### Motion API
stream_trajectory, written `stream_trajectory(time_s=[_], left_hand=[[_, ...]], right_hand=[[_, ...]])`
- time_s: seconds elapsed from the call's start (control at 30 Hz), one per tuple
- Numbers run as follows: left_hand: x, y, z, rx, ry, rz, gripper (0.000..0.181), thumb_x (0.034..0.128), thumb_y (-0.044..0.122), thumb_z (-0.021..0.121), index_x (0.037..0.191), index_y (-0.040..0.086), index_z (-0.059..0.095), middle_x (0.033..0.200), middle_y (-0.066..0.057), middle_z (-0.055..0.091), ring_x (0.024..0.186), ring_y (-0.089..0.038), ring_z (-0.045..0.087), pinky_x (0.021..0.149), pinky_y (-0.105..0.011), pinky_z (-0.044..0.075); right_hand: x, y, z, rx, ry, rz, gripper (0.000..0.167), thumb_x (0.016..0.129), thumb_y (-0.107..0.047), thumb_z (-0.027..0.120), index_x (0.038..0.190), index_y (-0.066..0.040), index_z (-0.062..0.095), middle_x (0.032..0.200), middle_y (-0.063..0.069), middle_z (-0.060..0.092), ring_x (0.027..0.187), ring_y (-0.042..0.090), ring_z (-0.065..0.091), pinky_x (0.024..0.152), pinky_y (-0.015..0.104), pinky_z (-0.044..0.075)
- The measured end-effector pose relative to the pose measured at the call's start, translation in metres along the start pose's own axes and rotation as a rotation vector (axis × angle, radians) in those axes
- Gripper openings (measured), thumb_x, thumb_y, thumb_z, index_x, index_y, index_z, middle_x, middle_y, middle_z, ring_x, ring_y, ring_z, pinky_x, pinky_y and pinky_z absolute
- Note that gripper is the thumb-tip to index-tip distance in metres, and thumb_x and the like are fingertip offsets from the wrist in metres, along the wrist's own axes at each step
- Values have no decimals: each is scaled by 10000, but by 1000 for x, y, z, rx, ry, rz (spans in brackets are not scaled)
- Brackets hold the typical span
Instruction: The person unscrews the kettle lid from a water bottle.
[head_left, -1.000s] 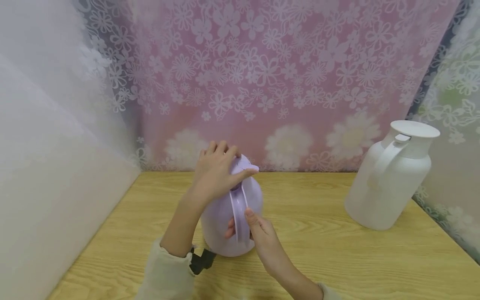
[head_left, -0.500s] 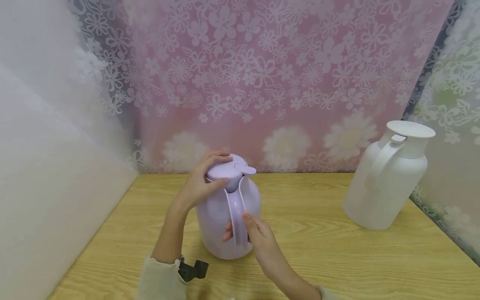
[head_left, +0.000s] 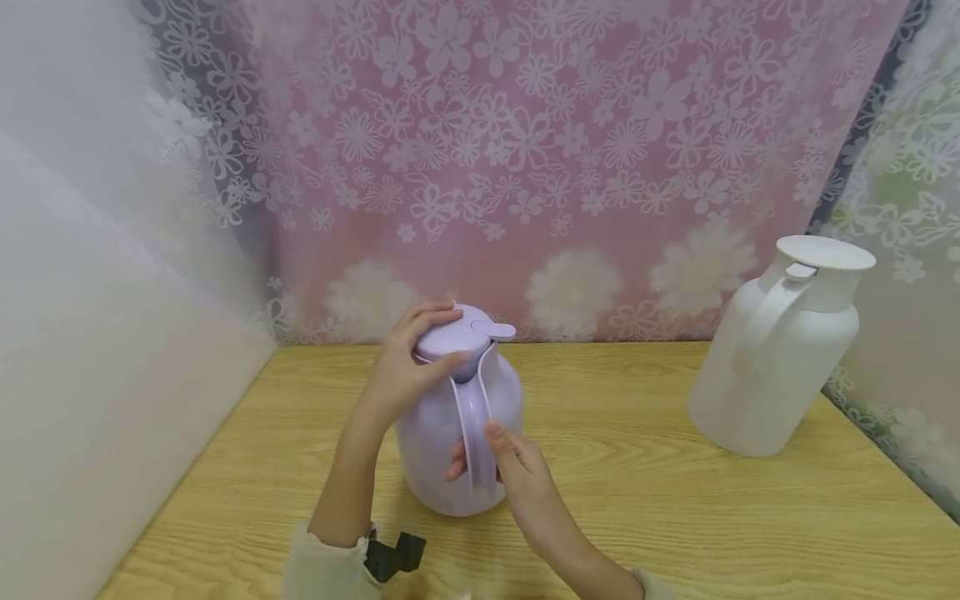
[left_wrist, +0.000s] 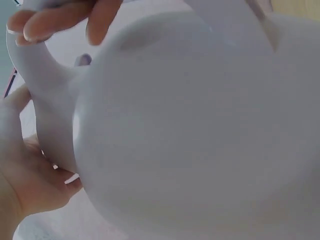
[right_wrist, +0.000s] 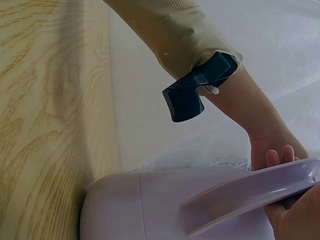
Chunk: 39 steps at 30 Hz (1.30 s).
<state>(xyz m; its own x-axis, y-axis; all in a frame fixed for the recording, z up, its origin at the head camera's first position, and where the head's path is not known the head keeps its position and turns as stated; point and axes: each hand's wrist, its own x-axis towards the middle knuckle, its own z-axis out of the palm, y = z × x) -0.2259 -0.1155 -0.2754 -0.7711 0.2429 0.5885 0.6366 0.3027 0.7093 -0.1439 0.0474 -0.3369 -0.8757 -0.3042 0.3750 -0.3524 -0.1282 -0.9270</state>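
Note:
A lilac vacuum jug (head_left: 427,454) stands upright on the table, its handle facing me. My left hand (head_left: 397,367) holds the round lid (head_left: 446,336), thumb on the near side and fingers over the far left edge. A flat lever (head_left: 498,331) juts right from the lid's top. Around the handle (head_left: 474,421) my right hand (head_left: 525,475) is curled, thumb along its right side. The left wrist view is mostly filled by the smooth jug body (left_wrist: 190,125). In the right wrist view the handle (right_wrist: 260,195) runs towards the right hand (right_wrist: 300,217).
To the right stands a white vacuum jug (head_left: 772,375) with a flat round lid. Floral cloth (head_left: 480,167) hangs behind the wooden table (head_left: 600,517), and a pale wall (head_left: 135,292) rises at left. A black wrist camera (head_left: 395,557) sits on the left sleeve.
My left hand has shifted from over the lid's top to its left side, uncovering the lid and lever. The lever has turned slightly in the last half second. The right hand keeps its grip.

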Motion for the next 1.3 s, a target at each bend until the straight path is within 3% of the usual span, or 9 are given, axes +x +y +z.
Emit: stream_trajectory(time_s=[0.3, 0.4, 0.6, 0.73, 0.93, 1.1, 1.3], left_hand=[[-5, 18, 17, 121, 202, -150, 498, 711, 280, 792, 1166, 143, 641, 1260, 57, 503, 1170, -159, 408, 920, -398, 371], [-6, 18, 21, 117, 248, -182, 512, 696, 296, 805, 1161, 153, 646, 1259, 70, 496, 1177, -162, 391, 910, -410, 370], [-10, 9, 26, 42, 302, -126, 435, 748, 274, 767, 1151, 162, 649, 1277, 51, 487, 1222, -134, 327, 966, -401, 302], [-12, 5, 28, 62, 299, -72, 430, 797, 291, 709, 1200, 176, 612, 1312, 30, 458, 1236, -141, 310, 972, -417, 285], [-13, -1, 22, 47, 213, 5, 520, 833, 263, 645, 1322, 167, 498, 1378, 19, 373, 1254, -161, 309, 981, -438, 289], [-14, -6, 14, -34, 162, 78, 454, 847, 171, 617, 1284, 90, 524, 1376, -23, 385, 1271, -172, 304, 1012, -415, 256], [-13, -7, 12, -62, 164, 90, 404, 842, 137, 642, 1232, 63, 567, 1349, -42, 421, 1264, -173, 319, 1012, -399, 254]], right_hand=[[0, 0, 1, -3, 11, -13, 494, 1031, -236, 250, 930, 86, 611, 752, 147, 647, 791, 227, 624, 748, 301, 465], [1, 0, 1, 0, 15, -4, 495, 1031, -238, 253, 929, 86, 613, 752, 140, 648, 790, 225, 623, 748, 293, 463], [-1, 0, 3, 1, 10, 10, 494, 1030, -243, 254, 933, 80, 615, 759, 148, 651, 799, 225, 621, 760, 288, 457], [-1, -2, 1, -3, 5, 8, 486, 1030, -241, 255, 940, 78, 610, 765, 167, 651, 814, 227, 624, 782, 292, 453], [-2, -4, -1, 5, -3, 2, 477, 1030, -234, 260, 949, 86, 604, 773, 179, 647, 826, 238, 627, 805, 301, 452], [-2, -4, 0, -12, -5, -2, 475, 1030, -232, 260, 948, 76, 613, 774, 154, 650, 823, 236, 624, 797, 303, 458], [-1, -3, 0, -12, 5, 8, 474, 1029, -238, 268, 942, 75, 613, 768, 154, 650, 815, 229, 623, 788, 302, 458]])
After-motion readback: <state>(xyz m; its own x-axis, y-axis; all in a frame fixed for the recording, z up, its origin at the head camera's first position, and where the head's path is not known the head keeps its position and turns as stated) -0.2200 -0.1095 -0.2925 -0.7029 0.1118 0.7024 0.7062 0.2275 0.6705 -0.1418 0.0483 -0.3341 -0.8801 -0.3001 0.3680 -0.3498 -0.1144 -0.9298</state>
